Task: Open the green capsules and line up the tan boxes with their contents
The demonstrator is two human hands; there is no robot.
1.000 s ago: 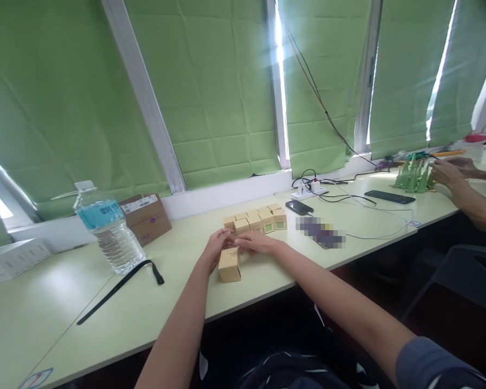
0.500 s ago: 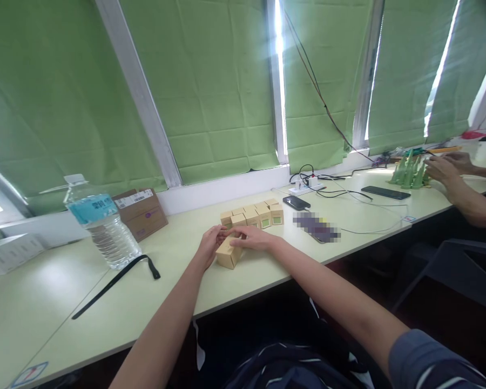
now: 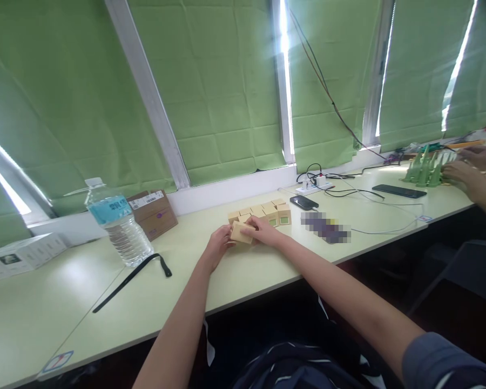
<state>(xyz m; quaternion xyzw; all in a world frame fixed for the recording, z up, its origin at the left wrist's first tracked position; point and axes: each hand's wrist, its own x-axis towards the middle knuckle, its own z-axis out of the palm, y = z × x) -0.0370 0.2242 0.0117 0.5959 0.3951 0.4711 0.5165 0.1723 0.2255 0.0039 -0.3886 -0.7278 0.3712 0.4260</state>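
Note:
Both hands grip a small tan cardboard box (image 3: 240, 233), lifted and tilted just in front of a cluster of several similar tan boxes (image 3: 267, 212) on the pale green table (image 3: 154, 297). My left hand (image 3: 217, 247) grips its left end with curled fingers. My right hand (image 3: 263, 232) lies over its right side, fingers closed round it. Some boxes in the cluster show a green square on the front.
A water bottle (image 3: 119, 226), a black strap (image 3: 132, 275), a brown carton (image 3: 152, 213) and a white box (image 3: 22, 254) lie left. Phones (image 3: 303, 202), a power strip (image 3: 314, 187) and cables lie right. Another person's hands (image 3: 467, 175) work by green parts (image 3: 423, 170) at far right.
The box stood on the table nearer me; both hands have tipped it, lifted it and carried it back toward the cluster of boxes.

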